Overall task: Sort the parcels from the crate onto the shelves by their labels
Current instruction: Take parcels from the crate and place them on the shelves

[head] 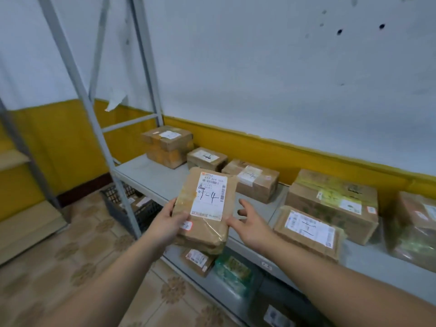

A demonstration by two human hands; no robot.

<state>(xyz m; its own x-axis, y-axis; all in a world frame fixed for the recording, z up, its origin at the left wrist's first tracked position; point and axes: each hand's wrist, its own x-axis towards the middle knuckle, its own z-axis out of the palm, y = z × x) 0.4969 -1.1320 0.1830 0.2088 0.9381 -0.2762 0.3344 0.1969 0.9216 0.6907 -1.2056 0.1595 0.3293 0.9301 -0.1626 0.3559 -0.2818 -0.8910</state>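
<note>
In the middle of the frame I see the brown parcel point(207, 208) held up over the front edge of the grey shelf point(151, 178). Its white label point(210, 197) has "7-4" written by hand in black, under printed numbers that look like "843 X64 056". The left hand point(168, 223) grips the parcel's left edge with the thumb on top, and the right hand point(250, 223) is spread loose with only its thumb touching the right edge. Behind the parcel, brown boxes point(257, 182) with white labels sit in a row on the shelf, from the middle to the right of the frame, and the dark crate point(146, 213) stands on the floor at the left, partly hidden by a grey shelf post point(113, 166).
</note>
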